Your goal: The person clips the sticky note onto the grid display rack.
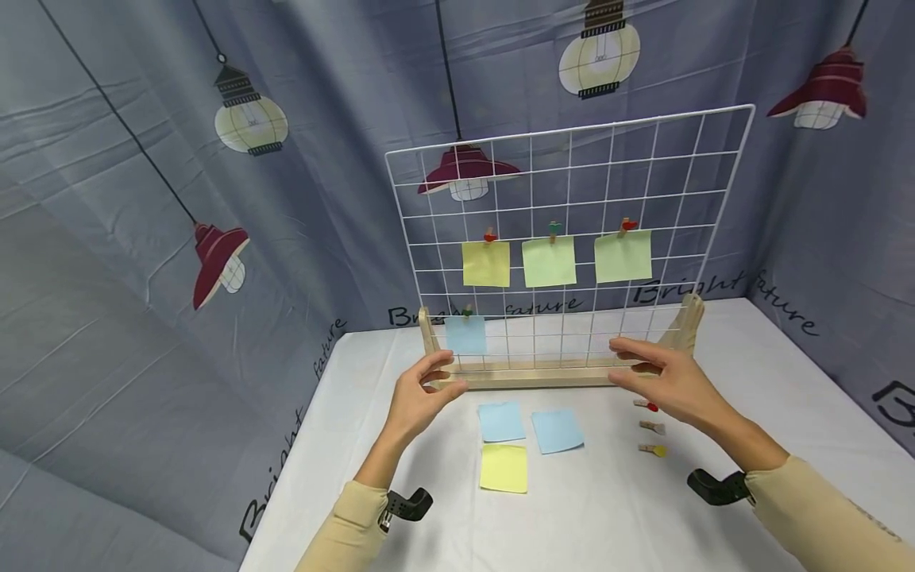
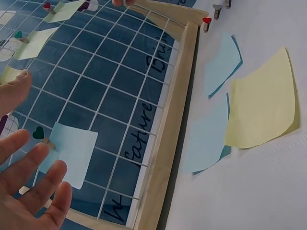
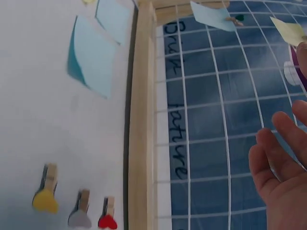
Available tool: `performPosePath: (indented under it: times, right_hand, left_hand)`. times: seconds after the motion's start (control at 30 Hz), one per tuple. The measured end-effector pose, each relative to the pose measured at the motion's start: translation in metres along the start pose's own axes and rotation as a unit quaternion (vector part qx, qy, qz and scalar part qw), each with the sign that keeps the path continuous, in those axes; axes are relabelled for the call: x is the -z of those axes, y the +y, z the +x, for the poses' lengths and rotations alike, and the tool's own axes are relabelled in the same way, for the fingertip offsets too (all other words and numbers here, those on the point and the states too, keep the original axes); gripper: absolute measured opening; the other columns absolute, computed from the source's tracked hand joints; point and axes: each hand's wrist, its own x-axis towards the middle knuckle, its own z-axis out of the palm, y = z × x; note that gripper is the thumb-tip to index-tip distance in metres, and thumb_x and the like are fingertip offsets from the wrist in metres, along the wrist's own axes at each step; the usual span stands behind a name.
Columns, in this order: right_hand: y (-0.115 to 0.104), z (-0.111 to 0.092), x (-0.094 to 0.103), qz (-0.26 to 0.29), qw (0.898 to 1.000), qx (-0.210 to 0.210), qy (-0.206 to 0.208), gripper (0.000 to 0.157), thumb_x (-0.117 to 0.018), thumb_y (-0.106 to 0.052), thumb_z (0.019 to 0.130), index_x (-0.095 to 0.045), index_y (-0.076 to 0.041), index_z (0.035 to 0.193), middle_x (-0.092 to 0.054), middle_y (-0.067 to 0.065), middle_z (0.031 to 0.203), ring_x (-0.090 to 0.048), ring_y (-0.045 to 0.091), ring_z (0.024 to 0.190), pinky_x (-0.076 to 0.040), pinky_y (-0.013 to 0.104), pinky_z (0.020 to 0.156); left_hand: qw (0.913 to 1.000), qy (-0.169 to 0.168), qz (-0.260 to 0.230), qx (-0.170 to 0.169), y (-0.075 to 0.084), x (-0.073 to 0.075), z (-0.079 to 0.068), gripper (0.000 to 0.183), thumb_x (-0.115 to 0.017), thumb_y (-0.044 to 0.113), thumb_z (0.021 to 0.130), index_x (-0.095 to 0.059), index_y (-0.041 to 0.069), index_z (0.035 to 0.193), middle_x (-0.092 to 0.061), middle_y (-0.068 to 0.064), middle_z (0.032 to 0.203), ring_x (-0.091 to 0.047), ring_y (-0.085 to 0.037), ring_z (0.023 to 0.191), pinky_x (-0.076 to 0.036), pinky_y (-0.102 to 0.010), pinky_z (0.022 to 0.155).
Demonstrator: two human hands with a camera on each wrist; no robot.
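Note:
A white wire grid [image 1: 569,214] stands upright in a wooden base [image 1: 543,376]. Both hands are raised before its lower part, fingers apart and slightly bent, holding nothing. The left hand [image 1: 420,397] is near a blue sticky note [image 2: 76,151] clipped low on the grid by a clothespin with a green heart [image 2: 38,133]. By the base's right end is the right hand [image 1: 668,383]. Higher on the grid hang a yellow note [image 1: 486,264] and two pale green notes, left [image 1: 549,262] and right [image 1: 623,257], each under a heart clothespin.
On the white table lie a left blue note [image 1: 501,422], a right blue note [image 1: 557,431] and a yellow note [image 1: 503,469]. To their right are clothespins with red [image 3: 107,221], grey [image 3: 79,218] and yellow hearts [image 3: 45,201]. A printed curtain [image 1: 343,199] hangs behind.

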Motion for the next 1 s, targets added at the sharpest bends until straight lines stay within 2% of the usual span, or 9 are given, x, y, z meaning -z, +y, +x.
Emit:
performPosePath:
  times: [0.13,0.3,0.4,0.5,0.57,0.83,1.0]
  right_hand:
    - [0.009,-0.009,0.008,-0.011,1.0,-0.011,0.012,0.061,-0.073,-0.034,0.098,-0.054,-0.007,0.149,-0.058,0.022,0.147,-0.062,0.045,0.121,-0.046,0.007,0.085]
    - [0.017,-0.017,0.016,-0.023,0.999,-0.026,0.022,0.063,-0.073,-0.037,0.097,-0.055,-0.007,0.149,-0.056,0.023,0.148,-0.062,0.042,0.119,-0.045,0.006,0.082]
    - [0.022,-0.023,0.022,-0.031,0.999,-0.025,0.029,0.062,-0.073,-0.036,0.097,-0.055,-0.008,0.148,-0.056,0.024,0.147,-0.062,0.017,0.117,-0.045,0.006,0.082]
    - [0.029,-0.029,0.028,-0.037,0.998,-0.021,0.037,0.06,-0.074,-0.034,0.097,-0.056,-0.008,0.148,-0.058,0.023,0.146,-0.049,-0.014,0.11,-0.044,0.004,0.083]
    - [0.034,-0.033,0.03,-0.042,0.998,-0.021,0.041,0.06,-0.075,-0.034,0.096,-0.056,-0.008,0.147,-0.058,0.024,0.146,-0.039,-0.026,0.106,-0.044,0.004,0.082]
    - [0.044,-0.036,0.034,-0.05,0.997,-0.017,0.049,0.061,-0.075,-0.032,0.096,-0.056,-0.009,0.148,-0.056,0.025,0.147,-0.038,-0.027,0.106,-0.043,0.002,0.081]
    - [0.042,-0.035,0.035,-0.048,0.997,-0.02,0.048,0.062,-0.076,-0.033,0.095,-0.055,-0.008,0.148,-0.056,0.026,0.147,-0.035,-0.028,0.104,-0.043,0.002,0.08]
  left_hand:
    - [1.0,-0.006,0.006,0.002,0.0,-0.001,0.0,0.057,-0.085,0.029,0.087,-0.063,0.025,0.139,-0.065,-0.002,0.14,-0.062,-0.035,0.124,-0.05,-0.057,0.098]
    - [0.9998,-0.006,0.017,-0.001,0.001,-0.001,0.0,0.057,-0.084,0.033,0.088,-0.062,0.025,0.14,-0.064,-0.002,0.141,-0.063,-0.03,0.123,-0.051,-0.056,0.098]
    - [0.9998,-0.006,0.019,-0.002,0.002,0.0,-0.001,0.058,-0.084,0.035,0.087,-0.062,0.026,0.14,-0.064,-0.002,0.142,-0.063,-0.029,0.123,-0.052,-0.054,0.097]
    - [0.9998,-0.004,0.018,0.0,0.001,0.001,-0.003,0.058,-0.085,0.034,0.087,-0.062,0.025,0.14,-0.065,-0.001,0.141,-0.063,-0.031,0.123,-0.052,-0.051,0.096]
    - [0.9999,-0.004,0.016,0.005,0.0,0.001,-0.004,0.058,-0.085,0.032,0.086,-0.063,0.025,0.139,-0.065,-0.001,0.14,-0.063,-0.033,0.123,-0.052,-0.051,0.096]
    - [0.9997,-0.015,0.011,0.017,-0.005,-0.005,-0.005,0.058,-0.085,0.034,0.086,-0.063,0.028,0.139,-0.063,-0.004,0.143,-0.062,-0.032,0.125,-0.051,-0.054,0.097]
    - [0.999,-0.025,0.024,0.028,-0.015,-0.017,-0.011,0.059,-0.086,0.036,0.085,-0.062,0.029,0.139,-0.065,0.003,0.139,-0.064,-0.028,0.123,-0.053,-0.042,0.093]
